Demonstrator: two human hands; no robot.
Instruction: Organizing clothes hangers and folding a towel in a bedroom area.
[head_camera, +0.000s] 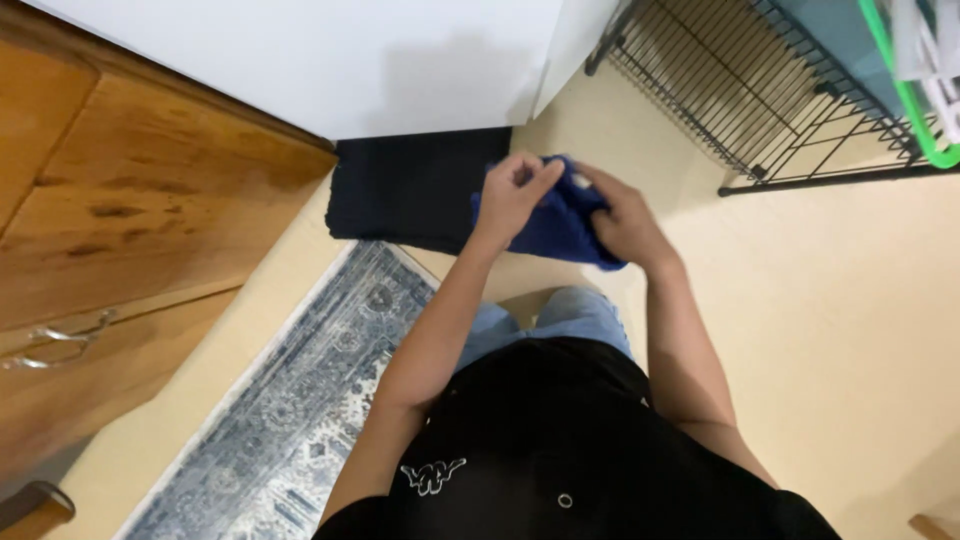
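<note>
A dark blue cloth (553, 228) is bunched up between both of my hands, held at waist height over the floor. My left hand (513, 193) pinches its upper left part with fingers curled. My right hand (622, 222) grips the cloth's right side, fingers wrapped into the fabric. Below the hands I see my black shirt and blue jeans.
A patterned blue-grey rug (300, 410) lies on the beige floor at the left. Wooden cabinet doors (110, 220) with a metal handle stand on the left. A white appliance (330, 60) with a dark base (415, 190) is ahead. A black wire rack (770, 100) stands at upper right.
</note>
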